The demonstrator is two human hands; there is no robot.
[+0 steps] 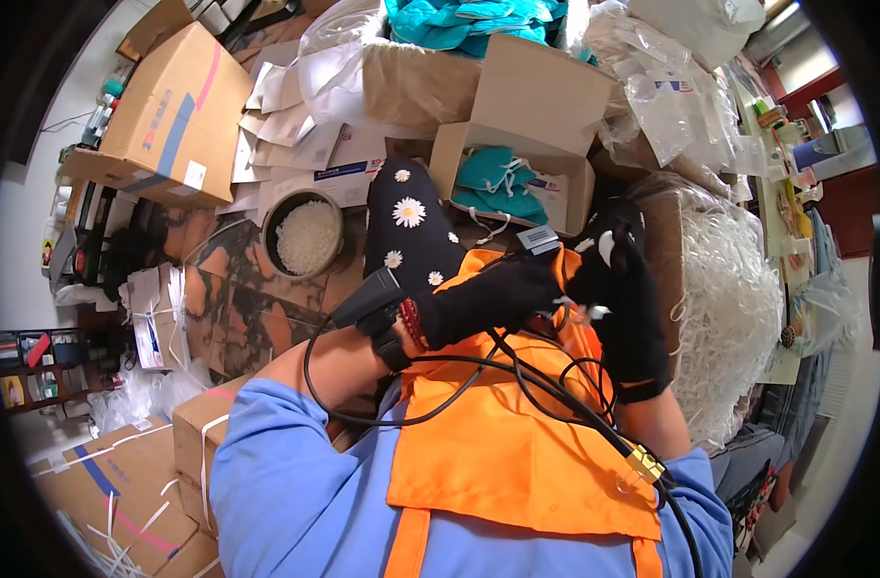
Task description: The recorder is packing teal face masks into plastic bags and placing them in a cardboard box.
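Both my hands wear black gloves and meet above my lap, in front of the orange apron (517, 462). My left hand (498, 299) has its fingers curled in toward the right one, and what they hold is hidden. Close beside it, my right hand (621, 299) is closed too. A small white piece (594, 312) shows between the hands, too small to name. Just beyond them, an open cardboard box (546, 96) on my legs contains teal face masks (502, 183) with white straps. One strap hangs over the box's near edge.
A bowl of white granules (307, 237) stands on the floor at left. Tangled white elastic cords (729, 308) fill a carton at right. More teal masks (473, 24) lie in a large box ahead. A taped carton (170, 116) is at far left. Black cables (517, 371) loop across my lap.
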